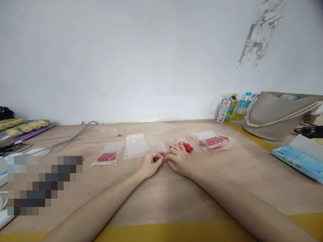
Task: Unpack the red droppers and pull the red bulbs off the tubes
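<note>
My left hand and my right hand meet at the middle of the table, fingers pinched on the near edge of a small clear plastic bag. Something red shows inside it, partly hidden by my fingers. Just beyond my right hand lies a loose bunch of thin white sticks with red ends. Left of my hands are flat empty plastic bags and a filled bag with several red-ended sticks in a row. To the right, a pile of filled bags lies overlapping.
Far right are a grey bag with a cord, bottles and a carton by the wall, and a blue tissue pack. A grey cable and yellow-purple packaged items lie at the left. A blurred patch covers the lower left.
</note>
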`<state>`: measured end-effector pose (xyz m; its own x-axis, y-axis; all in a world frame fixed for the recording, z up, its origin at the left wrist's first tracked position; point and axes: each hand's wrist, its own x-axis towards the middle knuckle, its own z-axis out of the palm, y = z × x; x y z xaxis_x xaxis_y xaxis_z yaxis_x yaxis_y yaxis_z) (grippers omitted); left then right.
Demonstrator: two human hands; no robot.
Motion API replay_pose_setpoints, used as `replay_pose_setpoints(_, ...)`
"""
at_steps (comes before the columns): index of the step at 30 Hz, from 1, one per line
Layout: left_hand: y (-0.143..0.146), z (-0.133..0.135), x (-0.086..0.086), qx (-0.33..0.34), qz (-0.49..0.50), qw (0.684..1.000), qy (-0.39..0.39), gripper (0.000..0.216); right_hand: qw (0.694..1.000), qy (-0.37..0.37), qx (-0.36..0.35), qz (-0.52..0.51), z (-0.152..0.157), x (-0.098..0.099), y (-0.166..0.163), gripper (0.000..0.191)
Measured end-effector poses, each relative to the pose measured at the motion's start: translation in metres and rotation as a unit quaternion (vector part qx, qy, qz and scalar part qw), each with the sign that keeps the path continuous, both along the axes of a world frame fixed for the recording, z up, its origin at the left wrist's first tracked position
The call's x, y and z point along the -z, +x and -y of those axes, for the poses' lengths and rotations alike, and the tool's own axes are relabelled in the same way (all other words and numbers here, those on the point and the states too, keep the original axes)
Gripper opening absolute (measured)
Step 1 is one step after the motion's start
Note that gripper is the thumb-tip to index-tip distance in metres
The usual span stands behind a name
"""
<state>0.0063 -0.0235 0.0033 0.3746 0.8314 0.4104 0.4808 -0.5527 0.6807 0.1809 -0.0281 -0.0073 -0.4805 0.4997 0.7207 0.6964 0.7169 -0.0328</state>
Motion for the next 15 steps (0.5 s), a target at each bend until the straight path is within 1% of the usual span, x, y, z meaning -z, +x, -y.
replay_pose_setpoints(2,0.001,0.002,-0.001,0.009,-0.002,1.000,0.004,0.016,1.000,0.005,0.009,0.008,0.000,0.000,-0.001,0.011)
replay_pose_setpoints(5,0.002,0.003,0.001,0.004,-0.017,1.000,0.024,0.016,1.000,0.001,0.012,0.027,0.001,-0.001,-0.003,0.012)
replay_pose_setpoints(7,0.002,0.002,0.003,-0.021,-0.022,0.999,0.041,0.017,0.999,-0.008,-0.004,0.038,0.002,-0.003,-0.005,0.011)
replay_pose_setpoints(10,0.000,-0.001,0.007,-0.078,-0.004,0.995,0.054,0.018,0.998,-0.022,-0.033,0.050,0.007,-0.007,-0.007,0.011)
replay_pose_setpoints(12,-0.001,-0.001,0.007,-0.100,0.020,0.993,0.061,0.019,0.996,-0.056,-0.060,0.044,0.012,-0.011,-0.003,0.011)
replay_pose_setpoints(13,-0.002,-0.001,0.007,-0.097,0.031,0.993,0.065,0.020,0.992,-0.088,-0.081,0.035,0.014,-0.013,0.002,0.011)
replay_pose_setpoints(15,-0.004,0.001,0.005,-0.067,0.042,0.995,0.069,0.021,0.976,-0.173,-0.133,0.012,0.018,-0.018,0.014,0.010)
